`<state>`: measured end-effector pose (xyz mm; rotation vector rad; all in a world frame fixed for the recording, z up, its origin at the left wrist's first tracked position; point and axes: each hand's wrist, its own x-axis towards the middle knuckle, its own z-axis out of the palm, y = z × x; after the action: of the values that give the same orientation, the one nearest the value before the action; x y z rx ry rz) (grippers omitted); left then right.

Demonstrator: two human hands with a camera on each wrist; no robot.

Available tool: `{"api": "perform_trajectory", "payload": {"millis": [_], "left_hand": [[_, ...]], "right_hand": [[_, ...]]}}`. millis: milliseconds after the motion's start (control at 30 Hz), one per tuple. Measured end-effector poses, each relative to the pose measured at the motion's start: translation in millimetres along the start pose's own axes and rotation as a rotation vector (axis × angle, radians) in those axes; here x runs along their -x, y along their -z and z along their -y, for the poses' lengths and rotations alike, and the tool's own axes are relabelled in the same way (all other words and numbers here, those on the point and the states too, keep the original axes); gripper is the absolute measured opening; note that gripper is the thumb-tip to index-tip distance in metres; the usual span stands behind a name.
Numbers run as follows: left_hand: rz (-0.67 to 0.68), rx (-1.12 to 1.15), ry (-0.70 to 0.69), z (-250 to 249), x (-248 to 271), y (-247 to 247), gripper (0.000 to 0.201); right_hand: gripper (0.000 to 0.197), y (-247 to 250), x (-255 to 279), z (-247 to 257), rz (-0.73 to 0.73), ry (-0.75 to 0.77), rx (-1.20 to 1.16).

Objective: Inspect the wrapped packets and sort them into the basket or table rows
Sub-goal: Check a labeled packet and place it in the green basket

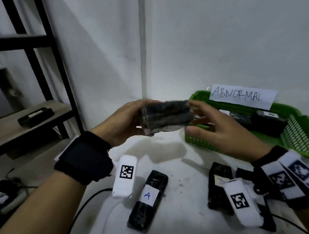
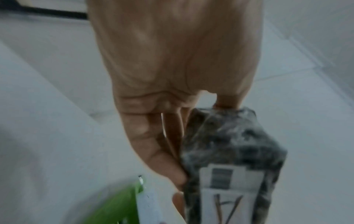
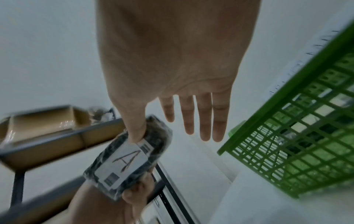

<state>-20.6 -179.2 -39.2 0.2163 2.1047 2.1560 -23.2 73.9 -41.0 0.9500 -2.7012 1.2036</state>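
My left hand grips a dark wrapped packet from below and holds it level in the air, left of the green basket. In the right wrist view the packet shows a white label with a handwritten "A". My right hand is at the packet's right end with straight fingers, and only its thumb touches the label. The left wrist view shows the packet blurred under my curled left fingers. The basket has a paper sign reading ABNORMAL and holds several dark packets.
On the white table lie a packet labelled "A" and more dark packets at the right. White marker tags hang near both wrists. A black-framed shelf with one packet stands left. A cable runs along the table's edge.
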Motion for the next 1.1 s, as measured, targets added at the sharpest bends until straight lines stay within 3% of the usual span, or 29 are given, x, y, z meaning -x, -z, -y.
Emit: {"api": "perform_trajectory", "payload": {"millis": [167, 233, 367, 433, 500, 633, 767, 933, 1100], "left_hand": [[0.080, 0.084, -0.056, -14.9, -26.0, -59.5, 0.032], [0.110, 0.063, -0.057, -23.4, -41.9, -87.6, 0.032], [0.134, 0.062, -0.113, -35.2, -59.5, -139.3, 0.054], [0.169, 0.068, -0.175, -36.3, -58.6, -162.1, 0.043], [0.165, 0.021, -0.258, -32.8, -58.3, -176.7, 0.032], [0.105, 0.030, -0.318, -23.4, -62.5, -190.7, 0.035], [0.088, 0.007, -0.287, -13.6, -63.9, -197.4, 0.026], [0.110, 0.016, -0.271, -4.5, -61.8, -204.5, 0.026], [0.123, -0.016, -0.293, 3.7, -55.6, -214.3, 0.030]], "right_hand": [[0.052, 23.4, 25.2, -11.4, -0.226, -0.059, -0.390], [0.046, 41.0, 41.0, -15.8, -0.326, -0.101, -0.402], [0.037, 77.8, 71.0, -22.5, -0.490, -0.178, -0.385], [0.038, 94.5, 80.4, -26.7, -0.538, -0.227, -0.374], [0.032, 106.6, 79.7, -30.3, -0.560, -0.263, -0.368], [0.022, 123.5, 75.5, -36.1, -0.548, -0.306, -0.337], [0.031, 132.4, 79.5, -43.4, -0.423, -0.354, -0.332], [0.032, 139.7, 80.9, -39.7, -0.508, -0.307, -0.326], [0.041, 147.9, 97.1, -33.5, -0.436, -0.331, -0.154]]}}
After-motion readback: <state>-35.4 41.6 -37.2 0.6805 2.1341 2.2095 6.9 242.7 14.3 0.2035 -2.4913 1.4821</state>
